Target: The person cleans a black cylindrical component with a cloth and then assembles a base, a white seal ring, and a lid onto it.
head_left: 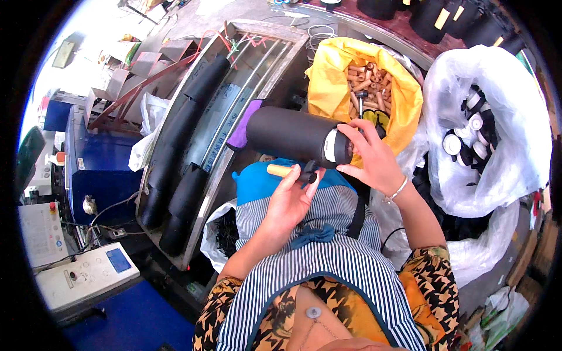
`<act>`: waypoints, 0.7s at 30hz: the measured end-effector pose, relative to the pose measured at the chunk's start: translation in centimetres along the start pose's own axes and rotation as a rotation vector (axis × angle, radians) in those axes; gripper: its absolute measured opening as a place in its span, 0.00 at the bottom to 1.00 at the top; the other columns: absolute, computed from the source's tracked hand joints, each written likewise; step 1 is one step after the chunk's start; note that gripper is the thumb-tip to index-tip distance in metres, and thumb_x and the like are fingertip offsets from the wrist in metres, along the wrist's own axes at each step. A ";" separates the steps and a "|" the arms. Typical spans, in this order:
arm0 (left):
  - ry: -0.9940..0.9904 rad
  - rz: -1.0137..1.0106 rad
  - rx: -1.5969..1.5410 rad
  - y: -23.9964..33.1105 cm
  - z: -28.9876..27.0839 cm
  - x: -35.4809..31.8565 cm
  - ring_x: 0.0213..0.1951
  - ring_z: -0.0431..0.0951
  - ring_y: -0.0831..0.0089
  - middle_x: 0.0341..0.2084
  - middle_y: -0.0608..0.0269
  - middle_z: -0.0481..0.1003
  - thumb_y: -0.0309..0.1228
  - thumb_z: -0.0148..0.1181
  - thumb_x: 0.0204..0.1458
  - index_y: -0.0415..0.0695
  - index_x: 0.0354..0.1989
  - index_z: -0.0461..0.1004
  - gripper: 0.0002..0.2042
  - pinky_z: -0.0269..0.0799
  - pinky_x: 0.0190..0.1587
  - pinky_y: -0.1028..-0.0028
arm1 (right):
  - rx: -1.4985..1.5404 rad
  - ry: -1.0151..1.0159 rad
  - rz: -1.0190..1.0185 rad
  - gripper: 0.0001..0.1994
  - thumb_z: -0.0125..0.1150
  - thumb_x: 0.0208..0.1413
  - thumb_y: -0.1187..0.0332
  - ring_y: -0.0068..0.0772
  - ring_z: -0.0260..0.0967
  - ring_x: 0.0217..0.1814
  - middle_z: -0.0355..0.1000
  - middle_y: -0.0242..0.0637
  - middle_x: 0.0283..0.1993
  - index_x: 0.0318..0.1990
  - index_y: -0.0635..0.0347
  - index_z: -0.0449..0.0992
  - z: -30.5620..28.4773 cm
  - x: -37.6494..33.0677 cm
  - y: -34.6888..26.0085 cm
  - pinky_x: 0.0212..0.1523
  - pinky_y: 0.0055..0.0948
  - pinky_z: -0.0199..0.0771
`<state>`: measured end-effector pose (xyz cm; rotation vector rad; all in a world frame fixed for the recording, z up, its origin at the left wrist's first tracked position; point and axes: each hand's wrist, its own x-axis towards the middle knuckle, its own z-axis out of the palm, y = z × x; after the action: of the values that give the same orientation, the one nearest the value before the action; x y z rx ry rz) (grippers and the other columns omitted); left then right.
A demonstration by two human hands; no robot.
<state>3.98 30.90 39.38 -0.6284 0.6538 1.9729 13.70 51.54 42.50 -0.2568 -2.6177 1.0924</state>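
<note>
A black cylindrical canister lies on its side in front of me, its far-left end by a purple cloth on the trough's edge. My right hand is closed round its right end, beside a white band; the fingers hide part of that end. Below the canister, my left hand pinches a small light wooden handle joined to a black fitting. The fitting is close under the canister's side; I cannot tell whether they touch.
Several black cylinders lie in a wood-edged trough on the left. A yellow sack holds wooden handles. To its right, a white plastic bag holds black-and-white lids. A blue machine stands far left.
</note>
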 end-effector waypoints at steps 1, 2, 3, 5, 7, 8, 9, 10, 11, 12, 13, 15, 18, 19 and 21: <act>-0.003 -0.019 -0.019 0.0 -0.2 0.0 0.61 0.66 0.47 0.54 0.42 0.67 0.29 0.58 0.60 0.29 0.53 0.64 0.19 0.74 0.60 0.66 | -0.138 0.025 -0.106 0.37 0.73 0.39 0.62 0.47 0.69 0.50 0.61 0.44 0.57 0.61 0.57 0.66 0.1 0.0 0.0 0.50 0.37 0.72; -0.007 -0.035 -0.037 0.3 -0.4 0.1 0.61 0.65 0.47 0.54 0.42 0.67 0.29 0.57 0.60 0.29 0.54 0.64 0.19 0.74 0.60 0.67 | -0.274 0.052 -0.216 0.34 0.69 0.42 0.63 0.45 0.70 0.48 0.62 0.45 0.56 0.60 0.56 0.66 0.2 0.2 0.0 0.49 0.38 0.73; -0.011 -0.051 -0.056 0.5 -0.4 0.1 0.62 0.65 0.46 0.54 0.42 0.67 0.29 0.57 0.60 0.29 0.54 0.64 0.19 0.74 0.60 0.67 | -0.410 0.078 -0.326 0.31 0.66 0.45 0.63 0.44 0.70 0.46 0.63 0.45 0.55 0.60 0.55 0.67 0.3 0.4 -0.1 0.48 0.38 0.73; -0.060 -0.083 -0.044 0.9 -0.2 -0.1 0.59 0.69 0.49 0.53 0.45 0.69 0.30 0.57 0.60 0.31 0.54 0.64 0.19 0.75 0.58 0.68 | -0.676 0.111 -0.510 0.24 0.58 0.48 0.67 0.34 0.69 0.42 0.67 0.41 0.53 0.56 0.55 0.71 0.0 0.6 -0.9 0.46 0.33 0.72; -0.074 -0.089 -0.028 1.0 -0.2 -0.2 0.58 0.71 0.50 0.52 0.46 0.70 0.30 0.58 0.60 0.33 0.54 0.64 0.18 0.76 0.58 0.68 | -0.682 0.103 -0.632 0.22 0.56 0.48 0.68 0.31 0.67 0.41 0.68 0.39 0.53 0.54 0.55 0.73 -0.4 1.1 -1.4 0.46 0.32 0.72; -0.069 -0.083 -0.015 1.0 -0.2 -0.2 0.58 0.71 0.50 0.52 0.46 0.70 0.30 0.58 0.60 0.32 0.54 0.64 0.18 0.76 0.57 0.68 | -0.679 0.087 -0.669 0.23 0.56 0.48 0.68 0.30 0.67 0.40 0.68 0.39 0.54 0.55 0.54 0.73 -0.6 1.4 -1.1 0.45 0.31 0.72; -0.065 -0.077 -0.003 0.9 -0.1 -0.1 0.57 0.71 0.50 0.52 0.46 0.70 0.30 0.58 0.60 0.32 0.53 0.64 0.18 0.76 0.57 0.68 | -0.685 0.072 -0.686 0.23 0.56 0.48 0.66 0.31 0.67 0.41 0.67 0.39 0.54 0.56 0.55 0.72 -0.8 1.6 -0.7 0.45 0.31 0.72; -0.068 -0.074 0.003 0.9 -0.1 -0.2 0.59 0.69 0.49 0.52 0.45 0.69 0.30 0.57 0.60 0.31 0.54 0.64 0.18 0.76 0.56 0.69 | -0.691 0.058 -0.703 0.24 0.56 0.49 0.64 0.31 0.67 0.41 0.67 0.39 0.54 0.57 0.55 0.71 -0.8 1.7 -0.3 0.45 0.31 0.72; -0.069 -0.072 0.010 0.9 -0.2 -0.2 0.60 0.67 0.48 0.53 0.44 0.69 0.30 0.57 0.60 0.30 0.54 0.64 0.19 0.77 0.56 0.70 | -0.696 0.043 -0.717 0.25 0.57 0.50 0.63 0.32 0.67 0.41 0.67 0.39 0.55 0.58 0.55 0.70 -0.7 1.6 0.0 0.45 0.30 0.72; -0.071 -0.070 0.017 0.9 -0.2 -0.1 0.62 0.65 0.48 0.53 0.43 0.68 0.31 0.57 0.61 0.28 0.54 0.64 0.20 0.77 0.55 0.70 | -0.657 0.057 -0.639 0.28 0.57 0.50 0.58 0.34 0.68 0.41 0.68 0.40 0.53 0.60 0.56 0.69 -0.6 1.5 0.1 0.44 0.31 0.73; -0.054 -0.066 0.008 0.8 -0.3 0.0 0.62 0.65 0.48 0.53 0.43 0.68 0.31 0.57 0.60 0.28 0.54 0.64 0.20 0.77 0.55 0.70 | -0.619 0.072 -0.560 0.31 0.58 0.50 0.53 0.36 0.69 0.40 0.69 0.41 0.52 0.62 0.57 0.67 -0.4 1.4 0.2 0.43 0.32 0.73; -0.016 -0.049 -0.008 0.8 -0.3 0.1 0.62 0.66 0.48 0.53 0.42 0.68 0.31 0.57 0.60 0.28 0.55 0.64 0.20 0.78 0.55 0.70 | -0.538 0.127 -0.354 0.39 0.59 0.48 0.45 0.40 0.70 0.39 0.71 0.43 0.49 0.65 0.59 0.63 0.3 1.2 0.3 0.40 0.34 0.74; -0.043 -0.049 -0.054 0.7 0.1 -0.1 0.61 0.66 0.48 0.53 0.41 0.69 0.30 0.58 0.60 0.27 0.53 0.65 0.20 0.77 0.55 0.70 | -0.376 0.301 -0.061 0.50 0.61 0.43 0.35 0.46 0.73 0.36 0.74 0.44 0.37 0.67 0.63 0.59 2.1 0.3 0.5 0.35 0.38 0.73; -0.038 -0.047 -0.050 0.7 0.1 -0.1 0.61 0.66 0.49 0.52 0.41 0.69 0.30 0.58 0.60 0.27 0.53 0.65 0.19 0.77 0.55 0.70 | -0.296 0.279 0.040 0.48 0.62 0.45 0.36 0.46 0.73 0.36 0.75 0.44 0.37 0.67 0.63 0.59 2.2 -0.4 0.4 0.35 0.38 0.73; -0.027 -0.048 -0.040 0.6 -0.1 0.0 0.60 0.68 0.50 0.52 0.41 0.70 0.30 0.58 0.60 0.28 0.52 0.66 0.19 0.77 0.56 0.69 | -0.134 0.232 0.245 0.45 0.63 0.47 0.40 0.46 0.74 0.37 0.75 0.42 0.35 0.66 0.63 0.59 2.4 -2.1 -0.8 0.36 0.39 0.73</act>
<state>3.47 30.64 39.42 -0.6354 0.5788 1.9505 14.86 48.80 41.02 -0.7052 -2.4977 0.8968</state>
